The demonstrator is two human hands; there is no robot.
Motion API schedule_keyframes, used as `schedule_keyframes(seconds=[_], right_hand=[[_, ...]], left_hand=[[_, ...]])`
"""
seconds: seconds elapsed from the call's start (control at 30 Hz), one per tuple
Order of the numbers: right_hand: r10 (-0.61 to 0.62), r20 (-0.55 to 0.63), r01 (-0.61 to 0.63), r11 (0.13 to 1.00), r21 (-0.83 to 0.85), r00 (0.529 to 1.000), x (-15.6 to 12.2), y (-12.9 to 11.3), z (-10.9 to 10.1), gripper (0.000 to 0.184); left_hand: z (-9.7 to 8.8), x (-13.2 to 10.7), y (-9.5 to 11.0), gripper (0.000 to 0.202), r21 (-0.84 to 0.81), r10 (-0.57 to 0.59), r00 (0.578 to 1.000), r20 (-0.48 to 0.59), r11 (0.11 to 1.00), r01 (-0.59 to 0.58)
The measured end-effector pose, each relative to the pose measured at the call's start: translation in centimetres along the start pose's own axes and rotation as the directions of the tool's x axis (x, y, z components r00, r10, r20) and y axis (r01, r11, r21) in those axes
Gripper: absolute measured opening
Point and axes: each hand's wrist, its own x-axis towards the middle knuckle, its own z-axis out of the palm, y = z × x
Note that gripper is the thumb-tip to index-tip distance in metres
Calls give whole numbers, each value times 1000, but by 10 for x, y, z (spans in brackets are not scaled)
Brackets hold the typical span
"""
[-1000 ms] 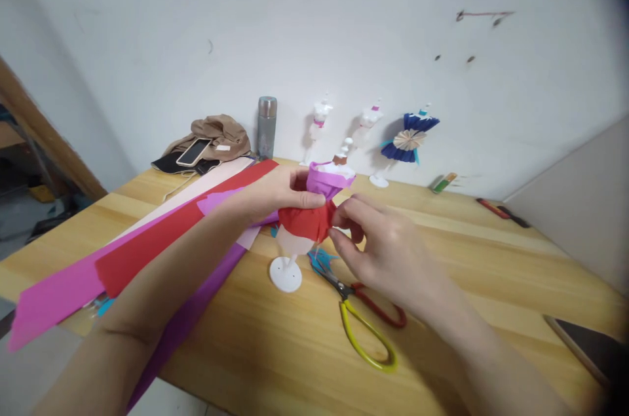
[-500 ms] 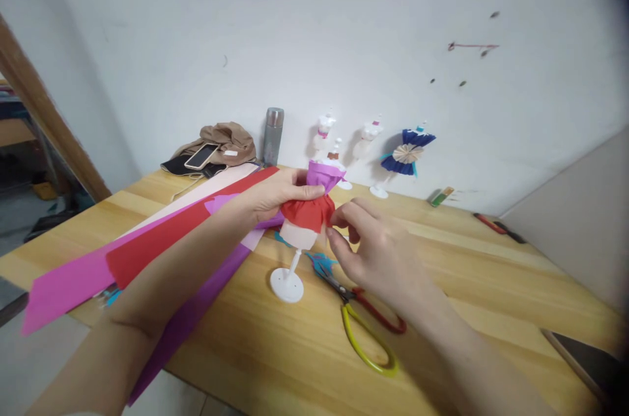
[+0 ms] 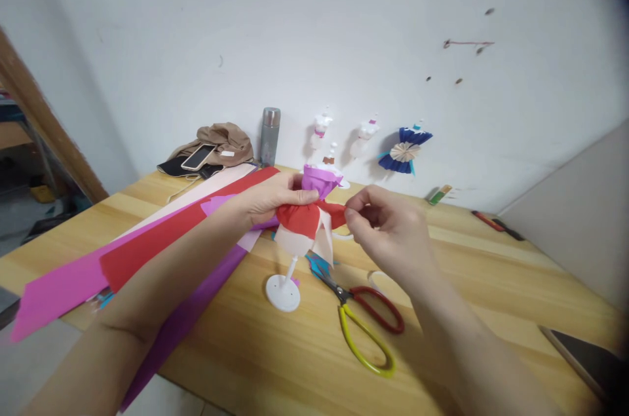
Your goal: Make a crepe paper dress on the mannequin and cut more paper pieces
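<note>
A small white mannequin on a round base (image 3: pixel 284 293) wears a purple paper top (image 3: pixel 320 180) and a red paper skirt (image 3: pixel 301 219) over a pale pink layer (image 3: pixel 293 240). My left hand (image 3: pixel 278 196) is closed round its waist, thumb in front, other fingers hidden behind. To the right, my right hand (image 3: pixel 386 223) pinches the end of the red paper and holds it out from the body. Beneath that stretched piece the pale pink layer shows. Below on the table lie scissors (image 3: pixel 344 295) with one red and one yellow handle, blades over blue scraps (image 3: pixel 318 265).
Long purple, red and pale paper strips (image 3: pixel 162 239) spread across the table's left. Along the wall stand a grey flask (image 3: pixel 270 137), two white mannequins (image 3: pixel 367 131) and one in blue (image 3: pixel 405 152). Brown cloth (image 3: pixel 226 143) and a phone (image 3: pixel 198 157) lie back left.
My right hand has moved right and drawn the red paper's end away from the skirt, baring the pale pink layer. My left hand keeps its hold on the waist.
</note>
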Motion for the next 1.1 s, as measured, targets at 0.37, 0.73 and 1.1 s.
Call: schedule_keyframes(seconds=[0.37,0.73,1.1], right_hand=[[-112,62,106,990,91,992,-3,-14,1,14],[-192,91,198,978,-62,977,2,-10,3,16],[-36,150,17,992,122,988,8,0,3,18]], left_hand=[[6,-4,-2,54,63,-4,1000,-9,998,5],[14,-5,1,46,165,27,999,47,986,-34],[11,-3,-2,48,121,35,999,37,992,-40]])
